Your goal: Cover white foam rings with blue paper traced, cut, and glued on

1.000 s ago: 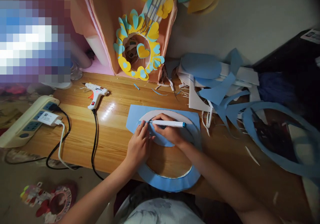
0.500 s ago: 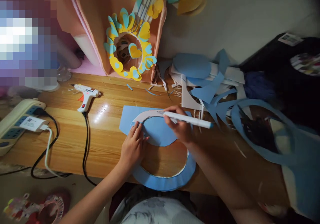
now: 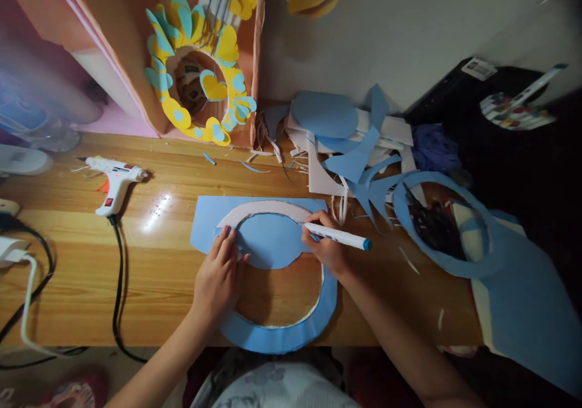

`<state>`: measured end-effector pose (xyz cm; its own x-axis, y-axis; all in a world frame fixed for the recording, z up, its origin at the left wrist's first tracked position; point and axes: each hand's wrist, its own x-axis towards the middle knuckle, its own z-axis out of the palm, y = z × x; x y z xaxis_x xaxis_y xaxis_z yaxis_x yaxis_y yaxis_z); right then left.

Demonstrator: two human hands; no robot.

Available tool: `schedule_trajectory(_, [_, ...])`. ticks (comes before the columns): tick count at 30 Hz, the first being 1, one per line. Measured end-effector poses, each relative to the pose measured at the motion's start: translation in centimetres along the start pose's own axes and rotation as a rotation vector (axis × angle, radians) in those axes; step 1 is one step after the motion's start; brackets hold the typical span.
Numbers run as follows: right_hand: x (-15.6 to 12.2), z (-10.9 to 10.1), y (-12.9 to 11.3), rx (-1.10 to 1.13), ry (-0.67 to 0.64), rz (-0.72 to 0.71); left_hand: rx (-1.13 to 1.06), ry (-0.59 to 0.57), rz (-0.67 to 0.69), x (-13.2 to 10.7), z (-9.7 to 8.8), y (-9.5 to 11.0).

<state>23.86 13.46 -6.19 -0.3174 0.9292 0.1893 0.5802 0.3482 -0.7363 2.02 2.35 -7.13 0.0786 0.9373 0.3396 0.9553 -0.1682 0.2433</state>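
Observation:
My right hand (image 3: 328, 247) grips a white marker (image 3: 341, 235) with a blue end, its tip end at the right side of a cardboard ring (image 3: 259, 208). The ring's upper part shows pale board, while its lower part is covered in blue paper (image 3: 277, 338). Under the upper part lies a blue paper sheet (image 3: 268, 244), visible through the ring's opening and beyond its outer edge. My left hand (image 3: 218, 274) lies on the ring's left side, fingers stretched out and pressing down. My right fingers hide the marker's tip.
A white glue gun (image 3: 120, 177) with a black cord lies left. Blue and pale paper scraps (image 3: 359, 153) pile up behind, near a blue paper ring (image 3: 477, 268) around black scissors (image 3: 431, 223). A yellow-and-blue heart wreath (image 3: 182, 114) stands at the back.
My right hand has moved with the marker rightward and down along the ring. My left hand stays at the ring's left side. The camera view has turned to the right.

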Motion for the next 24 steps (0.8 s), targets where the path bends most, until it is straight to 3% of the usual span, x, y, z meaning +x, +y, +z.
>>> schedule_trajectory(13, [0.11,0.03,-0.86,-0.159,0.052,-0.231,-0.037,-0.015,-0.013,-0.09,0.04,0.03])
schedule_trajectory(24, [-0.12,0.3,-0.23,-0.128,0.042,-0.231,-0.037,-0.024,-0.012,-0.11,0.03,0.09])
